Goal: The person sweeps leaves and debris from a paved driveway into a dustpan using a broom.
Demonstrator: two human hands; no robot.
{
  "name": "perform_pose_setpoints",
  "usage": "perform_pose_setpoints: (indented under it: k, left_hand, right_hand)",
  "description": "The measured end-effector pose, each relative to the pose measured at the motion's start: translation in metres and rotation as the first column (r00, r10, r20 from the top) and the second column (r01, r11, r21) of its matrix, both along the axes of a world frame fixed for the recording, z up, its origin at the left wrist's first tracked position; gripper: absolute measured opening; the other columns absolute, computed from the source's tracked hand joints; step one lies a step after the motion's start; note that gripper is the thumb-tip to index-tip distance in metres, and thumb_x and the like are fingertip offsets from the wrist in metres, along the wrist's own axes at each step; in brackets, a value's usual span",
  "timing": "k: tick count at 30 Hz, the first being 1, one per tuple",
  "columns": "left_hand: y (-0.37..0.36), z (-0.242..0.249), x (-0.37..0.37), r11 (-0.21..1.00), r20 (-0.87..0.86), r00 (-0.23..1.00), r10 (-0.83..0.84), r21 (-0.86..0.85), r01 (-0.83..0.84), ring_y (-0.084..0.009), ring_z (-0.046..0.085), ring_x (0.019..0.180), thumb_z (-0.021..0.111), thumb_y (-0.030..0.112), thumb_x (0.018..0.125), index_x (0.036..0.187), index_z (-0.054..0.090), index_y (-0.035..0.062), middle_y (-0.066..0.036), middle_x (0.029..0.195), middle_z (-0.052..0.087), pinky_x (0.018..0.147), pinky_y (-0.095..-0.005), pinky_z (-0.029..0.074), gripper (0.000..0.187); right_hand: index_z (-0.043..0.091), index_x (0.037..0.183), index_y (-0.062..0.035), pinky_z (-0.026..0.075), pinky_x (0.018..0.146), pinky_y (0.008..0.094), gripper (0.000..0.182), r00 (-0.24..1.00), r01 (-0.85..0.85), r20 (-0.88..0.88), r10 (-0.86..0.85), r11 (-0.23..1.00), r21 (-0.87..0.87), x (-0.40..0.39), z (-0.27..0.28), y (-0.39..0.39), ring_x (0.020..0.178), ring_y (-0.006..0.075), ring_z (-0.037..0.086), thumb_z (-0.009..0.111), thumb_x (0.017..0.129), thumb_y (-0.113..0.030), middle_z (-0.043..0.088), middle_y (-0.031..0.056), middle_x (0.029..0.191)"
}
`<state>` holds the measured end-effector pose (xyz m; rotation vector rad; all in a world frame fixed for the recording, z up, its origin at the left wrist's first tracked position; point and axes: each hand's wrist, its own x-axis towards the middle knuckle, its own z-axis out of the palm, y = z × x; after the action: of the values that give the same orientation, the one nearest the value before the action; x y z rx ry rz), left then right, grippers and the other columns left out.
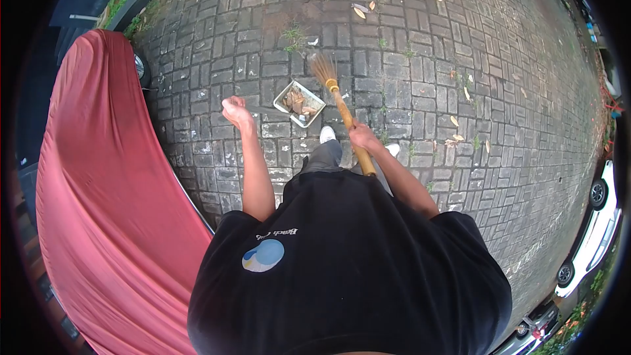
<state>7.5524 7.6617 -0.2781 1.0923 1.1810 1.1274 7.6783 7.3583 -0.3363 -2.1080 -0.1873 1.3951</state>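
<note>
My right hand [363,136] is closed around the pale wooden handle of a stick broom [344,110]. The broom slants away from my body, its bristles low over the paving, just right of a shallow white-rimmed container [318,116]. Dry brown leaves [296,100] and scraps lie inside that container. Left of it, my left hand [236,112] is held out with its fingers curled in. A faint thin dark line seems to run from this hand toward the container; whether the fingers grip anything is hidden.
Brick paving [407,92] spreads all around, with scattered fallen leaves [359,12] and weed tufts [292,36]. A red cover [118,190] drapes a vehicle close on my left. A white car [595,230] stands at the far right. My white shoes [327,134] are just behind the container.
</note>
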Motion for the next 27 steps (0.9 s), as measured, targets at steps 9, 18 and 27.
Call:
perform_pose_setpoints:
  k: [9, 18, 27]
  left_hand:
    - [-0.003, 0.004, 0.010, 0.995, 0.055, 0.995, -0.089, -0.048, 0.092, -0.0135, 0.034, 0.049, 0.036, 0.020, 0.077, 0.053, 0.036, 0.0046, -0.004, 0.051, 0.038, 0.050, -0.0276, 0.028, 0.029]
    - [-0.021, 0.004, 0.023, 0.962, 0.131, 0.957, -0.259, -0.047, 0.267, -0.0136, 0.032, 0.049, 0.037, 0.018, 0.076, 0.050, 0.034, 0.0059, -0.003, 0.048, 0.033, 0.049, -0.0276, 0.026, 0.029]
    - [-0.060, 0.048, 0.077, 0.848, 0.164, 0.833, -0.528, 0.044, 0.529, -0.0123, 0.025, 0.046, 0.035, 0.016, 0.076, 0.050, 0.026, 0.0104, -0.001, 0.046, 0.028, 0.057, -0.0279, 0.032, 0.029]
  right_hand:
    - [0.034, 0.137, -0.0140, 0.042, 0.044, 0.0238, 0.047, 0.880, 0.229, -0.433, -0.195, 0.973, 0.026, -0.016, 0.108, -0.075, 0.048, 0.0111, 0.047, 0.040, 0.093, -0.030, 0.052, 0.0044, 0.071]
    - [0.031, 0.139, -0.0135, 0.044, 0.044, 0.0273, 0.049, 0.772, 0.620, -0.156, -0.616, 0.784, -0.030, -0.041, 0.139, -0.154, 0.049, 0.0136, 0.049, 0.041, 0.093, -0.028, 0.052, 0.0065, 0.071]
    - [0.037, 0.132, -0.0082, 0.043, 0.039, 0.0278, 0.047, 0.376, 0.923, 0.154, -0.914, 0.384, 0.023, -0.067, 0.113, -0.226, 0.042, 0.0144, 0.047, 0.047, 0.090, -0.024, 0.048, 0.0055, 0.062]
